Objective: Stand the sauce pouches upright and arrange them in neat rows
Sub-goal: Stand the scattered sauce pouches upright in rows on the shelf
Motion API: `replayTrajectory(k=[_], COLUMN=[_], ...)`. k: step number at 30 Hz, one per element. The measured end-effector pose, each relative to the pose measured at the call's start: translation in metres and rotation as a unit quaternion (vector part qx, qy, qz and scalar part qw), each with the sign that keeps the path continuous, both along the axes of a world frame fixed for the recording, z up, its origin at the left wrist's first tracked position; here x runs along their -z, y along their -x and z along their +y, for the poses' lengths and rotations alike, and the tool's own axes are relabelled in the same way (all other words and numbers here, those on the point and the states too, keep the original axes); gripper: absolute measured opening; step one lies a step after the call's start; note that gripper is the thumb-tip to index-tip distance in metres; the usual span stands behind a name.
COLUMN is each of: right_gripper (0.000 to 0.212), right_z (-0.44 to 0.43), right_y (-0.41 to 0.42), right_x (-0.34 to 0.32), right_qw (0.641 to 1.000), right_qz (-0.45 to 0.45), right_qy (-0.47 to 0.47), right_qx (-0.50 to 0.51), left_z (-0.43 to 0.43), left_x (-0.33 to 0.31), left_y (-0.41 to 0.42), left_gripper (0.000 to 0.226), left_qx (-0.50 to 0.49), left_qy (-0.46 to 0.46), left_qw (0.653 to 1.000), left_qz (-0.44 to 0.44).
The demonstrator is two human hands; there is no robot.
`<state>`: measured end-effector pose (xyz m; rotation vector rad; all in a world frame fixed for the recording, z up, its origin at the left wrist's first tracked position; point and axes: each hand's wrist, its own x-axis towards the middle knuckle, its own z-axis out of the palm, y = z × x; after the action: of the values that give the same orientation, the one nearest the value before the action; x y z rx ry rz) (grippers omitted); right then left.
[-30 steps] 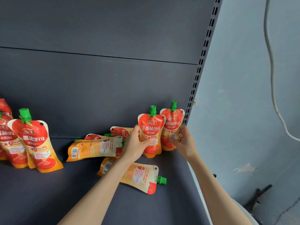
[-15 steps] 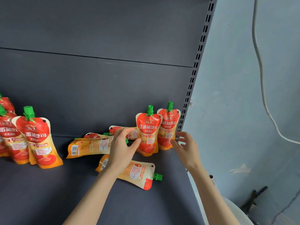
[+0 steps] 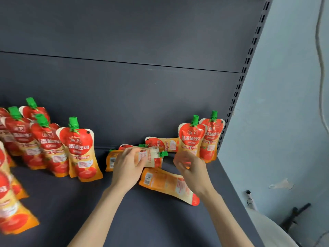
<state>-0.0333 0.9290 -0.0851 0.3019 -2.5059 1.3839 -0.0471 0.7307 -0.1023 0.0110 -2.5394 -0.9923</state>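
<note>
Two red-and-orange sauce pouches with green caps point(image 3: 191, 138) point(image 3: 211, 138) stand upright in the shelf's back right corner. My left hand point(image 3: 127, 168) grips a pouch point(image 3: 149, 156) lying on its side, cap pointing right. My right hand point(image 3: 190, 166) hovers with loosely curled fingers just right of that cap, holding nothing. Another pouch point(image 3: 169, 184) lies flat in front, partly under my right wrist. Two more lying pouches point(image 3: 163, 144) point(image 3: 124, 147) sit behind the held one. Several upright pouches point(image 3: 80, 148) stand at the left.
The dark grey shelf point(image 3: 71, 202) has a back panel and a slotted upright post point(image 3: 238, 97) at its right edge. Beyond it is a pale blue wall point(image 3: 284, 104) with a hanging cable. More blurred pouches point(image 3: 10, 202) stand at the near left.
My left hand left the upright pouch and took hold of a lying pouch. My right hand drew back from the standing pair toward the middle. The view swung left.
</note>
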Motion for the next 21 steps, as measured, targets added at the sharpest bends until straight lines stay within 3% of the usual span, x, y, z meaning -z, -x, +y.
replayTrajectory(k=[9, 15, 21], right_gripper=[0.032, 0.038, 0.050], right_z=[-0.070, -0.081, -0.085], right_y=[0.022, 0.021, 0.019], right_x=[0.022, 0.022, 0.014], right_qw=[0.993, 0.988, 0.982], right_qz=[-0.033, -0.026, -0.001], right_qy=[-0.034, 0.007, 0.111], right_qx=[0.113, 0.152, 0.154], left_z=[-0.026, -0.035, -0.033], left_x=[0.002, 0.002, -0.003], left_y=[0.026, 0.030, 0.029], left_gripper=[0.053, 0.052, 0.045], left_qx=[0.051, 0.061, 0.083], left_qy=[0.171, 0.135, 0.002], left_qw=[0.980, 0.987, 0.996], left_qz=[-0.088, -0.062, -0.024])
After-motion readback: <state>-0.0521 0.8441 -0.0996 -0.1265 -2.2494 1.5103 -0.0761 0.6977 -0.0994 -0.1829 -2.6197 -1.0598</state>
